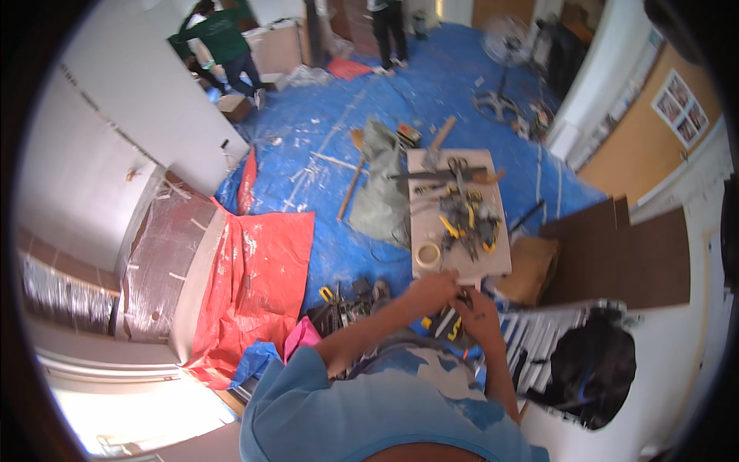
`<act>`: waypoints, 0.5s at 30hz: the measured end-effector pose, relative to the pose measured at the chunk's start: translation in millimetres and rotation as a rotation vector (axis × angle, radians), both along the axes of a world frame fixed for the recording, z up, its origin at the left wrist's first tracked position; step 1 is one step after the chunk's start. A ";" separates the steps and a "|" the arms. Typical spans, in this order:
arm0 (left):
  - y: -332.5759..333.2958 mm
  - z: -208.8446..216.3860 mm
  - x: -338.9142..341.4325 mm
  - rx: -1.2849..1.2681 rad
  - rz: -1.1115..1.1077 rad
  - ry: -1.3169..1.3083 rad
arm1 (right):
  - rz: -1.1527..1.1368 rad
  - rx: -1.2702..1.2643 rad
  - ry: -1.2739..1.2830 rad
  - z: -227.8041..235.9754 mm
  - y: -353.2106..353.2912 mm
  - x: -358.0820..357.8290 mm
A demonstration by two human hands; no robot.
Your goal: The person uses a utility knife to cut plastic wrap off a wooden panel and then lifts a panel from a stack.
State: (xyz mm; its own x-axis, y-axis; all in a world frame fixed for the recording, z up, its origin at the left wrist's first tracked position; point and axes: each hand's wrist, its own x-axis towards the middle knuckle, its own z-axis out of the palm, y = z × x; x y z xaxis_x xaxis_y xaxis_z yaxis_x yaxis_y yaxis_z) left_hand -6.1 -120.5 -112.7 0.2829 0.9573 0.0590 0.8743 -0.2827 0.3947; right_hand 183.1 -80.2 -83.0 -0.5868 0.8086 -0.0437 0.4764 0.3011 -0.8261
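My left hand (433,286) and my right hand (477,309) meet at the near edge of a pale board (493,266) lying on the floor. Both hands close around a small dark tool (463,296); its exact kind is too small to tell. Yellow-and-black tool handles (449,323) show just below the hands. On the board, a roll of tape (427,254) lies right beyond my left hand. Farther up the board sit a heap of yellow-handled pliers (466,223) and a pair of scissors (459,165).
A blue tarp (462,92) covers the floor, with a red sheet (262,262) at left and a grey sack (381,192) beside the board. Brown panels (616,262) and a black bag (593,366) lie at right. Two people (223,38) stand far back, near a floor fan (504,46).
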 end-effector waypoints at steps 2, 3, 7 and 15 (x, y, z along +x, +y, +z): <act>2.8 12.7 17.9 0.028 -0.002 -0.040 | -0.004 0.031 -0.131 -11.6 4.2 11.6; 5.4 11.5 20.8 0.035 -0.010 -0.053 | -0.013 0.080 -0.198 -21.5 5.9 20.7; -6.1 -1.8 27.8 0.093 -0.041 -0.172 | 0.010 0.087 -0.384 -36.1 -3.0 27.8; -31.9 47.7 55.7 0.103 -0.064 -0.633 | -0.046 -0.192 0.037 -34.1 1.0 37.4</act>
State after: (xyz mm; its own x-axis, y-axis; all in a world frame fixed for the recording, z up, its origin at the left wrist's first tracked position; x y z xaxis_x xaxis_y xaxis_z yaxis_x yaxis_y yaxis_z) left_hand 49.5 -152.3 -65.0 0.2196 0.9201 0.3244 0.4609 -0.3910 0.7967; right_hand 220.6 -79.2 -117.1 -0.5537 0.8134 -0.1783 0.4539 0.1153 -0.8836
